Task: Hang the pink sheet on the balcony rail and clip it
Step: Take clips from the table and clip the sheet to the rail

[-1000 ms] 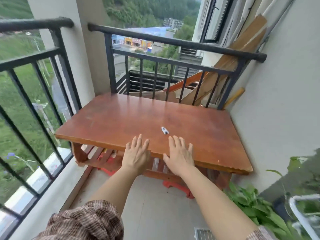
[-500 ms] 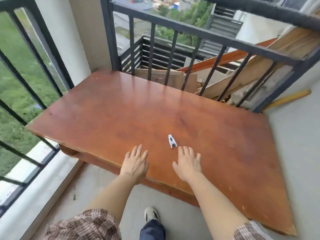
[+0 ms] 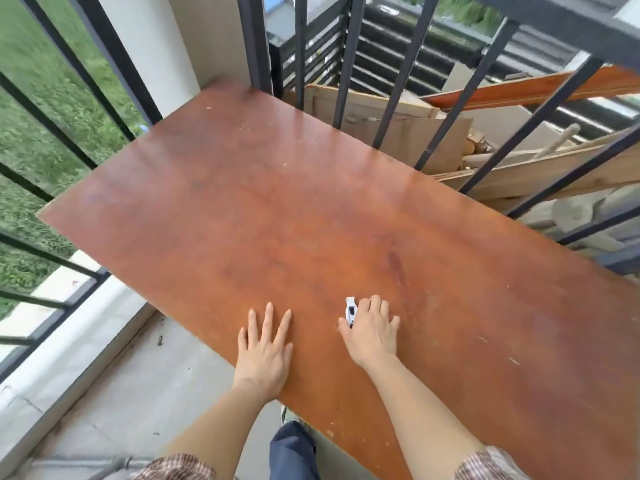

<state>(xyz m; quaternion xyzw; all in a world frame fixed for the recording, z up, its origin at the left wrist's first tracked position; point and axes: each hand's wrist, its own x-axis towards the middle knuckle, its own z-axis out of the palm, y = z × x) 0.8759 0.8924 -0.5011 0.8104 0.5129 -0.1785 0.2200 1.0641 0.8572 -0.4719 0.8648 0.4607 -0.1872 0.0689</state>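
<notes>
A small white clip (image 3: 350, 309) lies on the brown wooden table (image 3: 277, 209) near its front edge. My right hand (image 3: 374, 329) is over it, with curled fingers and thumb closing on the clip's right side. Flat on the table just to the left rests my left hand (image 3: 265, 351), its fingers spread and holding nothing. The black balcony rail (image 3: 561, 19) crosses the top right above its vertical bars. No pink sheet is in view.
Black railing bars (image 3: 114, 74) also run along the left side, with grass far below. Behind the far bars lie cardboard and wooden planks (image 3: 519, 174). The grey concrete floor (image 3: 138, 393) and my leg (image 3: 294, 452) show beneath the table's front edge.
The view has tilted down and closer to the table. My right hand slid forward from the table edge onto the clip and curled its fingers around it. The left hand stays flat.
</notes>
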